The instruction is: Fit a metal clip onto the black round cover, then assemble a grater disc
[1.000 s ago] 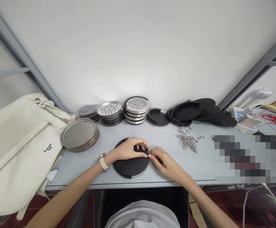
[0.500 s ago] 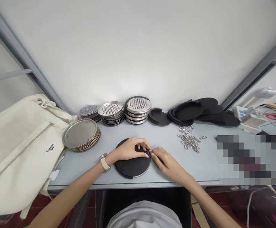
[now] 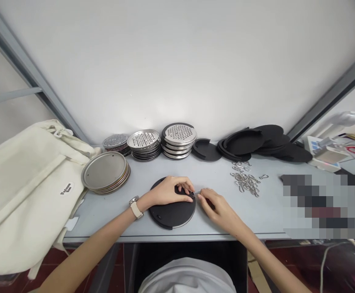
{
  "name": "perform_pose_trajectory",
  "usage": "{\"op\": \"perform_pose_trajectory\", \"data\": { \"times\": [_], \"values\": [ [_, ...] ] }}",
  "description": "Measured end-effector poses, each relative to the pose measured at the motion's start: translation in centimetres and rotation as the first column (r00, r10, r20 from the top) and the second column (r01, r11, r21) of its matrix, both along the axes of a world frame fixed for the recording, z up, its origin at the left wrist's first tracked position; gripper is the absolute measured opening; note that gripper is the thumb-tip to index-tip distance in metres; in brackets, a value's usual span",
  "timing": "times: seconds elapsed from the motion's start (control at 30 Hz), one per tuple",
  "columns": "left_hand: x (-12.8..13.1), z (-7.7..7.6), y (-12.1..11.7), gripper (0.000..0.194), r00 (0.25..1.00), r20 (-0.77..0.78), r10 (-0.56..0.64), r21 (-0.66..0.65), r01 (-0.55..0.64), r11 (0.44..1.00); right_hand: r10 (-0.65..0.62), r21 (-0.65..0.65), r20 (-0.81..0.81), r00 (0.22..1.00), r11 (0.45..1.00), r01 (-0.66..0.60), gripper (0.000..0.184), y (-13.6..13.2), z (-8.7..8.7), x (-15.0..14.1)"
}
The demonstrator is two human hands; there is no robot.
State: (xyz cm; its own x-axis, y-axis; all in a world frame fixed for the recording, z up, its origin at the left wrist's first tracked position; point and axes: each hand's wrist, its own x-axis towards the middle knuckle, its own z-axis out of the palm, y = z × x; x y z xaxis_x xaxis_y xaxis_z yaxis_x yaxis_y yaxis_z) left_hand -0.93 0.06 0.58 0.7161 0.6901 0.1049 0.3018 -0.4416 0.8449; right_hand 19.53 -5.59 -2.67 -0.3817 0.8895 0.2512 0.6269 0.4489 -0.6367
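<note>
The left hand (image 3: 168, 190) lies on the black round disc (image 3: 173, 209) at the near middle of the tabletop (image 3: 214, 215), its fingers curled together and pinching at a small metal clip (image 3: 192, 194) on the disc's right edge. The right hand (image 3: 215, 205) rests on the tabletop just right of the disc, fingers loosely bent with the tips close to the clip; whether they touch it cannot be told.

Compared with half a second ago, the right hand has drawn slightly to the right, so a small gap now shows between its fingertips and the left hand's. The left hand and the disc have stayed where they were.

At the far side stand stacks of perforated metal discs (image 3: 179, 140), a stack of plain metal lids (image 3: 106, 173) to their left, and a heap of black discs (image 3: 257, 142) to the right. Loose metal clips (image 3: 246, 181) lie right of the hands. A cream cloth bag (image 3: 21, 183) at the left bears a small label (image 3: 66, 189) whose writing is too small to read.
</note>
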Motion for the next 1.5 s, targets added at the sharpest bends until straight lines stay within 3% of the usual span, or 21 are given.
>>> {"op": "perform_pose_trajectory", "data": {
  "times": [0.4, 0.97, 1.17, 1.37, 1.5],
  "values": [
    [0.09, 0.18, -0.05, 0.027, 1.0, 0.025, -0.007, 0.064, 0.005, 0.998, 0.045, 0.047, 0.044, 0.998, 0.998, -0.047, 0.029, 0.18, -0.15, -0.65],
    [0.11, 0.07, 0.01, 0.02, 1.0, 0.008, -0.002, 0.025, 0.002, 1.0, 0.055, 0.045, 0.032, 0.998, 0.997, -0.057, 0.028, 0.04, 0.17, -0.34],
    [0.06, 0.08, 0.1, 0.022, 1.0, 0.005, -0.006, 0.015, 0.006, 1.0, 0.051, 0.026, 0.032, 0.998, 0.998, -0.052, 0.027, -0.01, 0.19, -0.28],
    [0.02, -0.09, 0.12, 0.021, 1.0, 0.02, -0.012, 0.02, 0.012, 1.0, 0.011, -0.083, -0.045, 0.999, 0.996, -0.015, 0.009, -0.28, 0.33, -0.22],
    [0.0, -0.14, 0.11, 0.021, 1.0, 0.02, -0.012, 0.026, 0.011, 1.0, 0.016, -0.086, -0.032, 0.999, 0.996, -0.018, 0.014, -0.17, 0.27, -0.16]
  ]
}}
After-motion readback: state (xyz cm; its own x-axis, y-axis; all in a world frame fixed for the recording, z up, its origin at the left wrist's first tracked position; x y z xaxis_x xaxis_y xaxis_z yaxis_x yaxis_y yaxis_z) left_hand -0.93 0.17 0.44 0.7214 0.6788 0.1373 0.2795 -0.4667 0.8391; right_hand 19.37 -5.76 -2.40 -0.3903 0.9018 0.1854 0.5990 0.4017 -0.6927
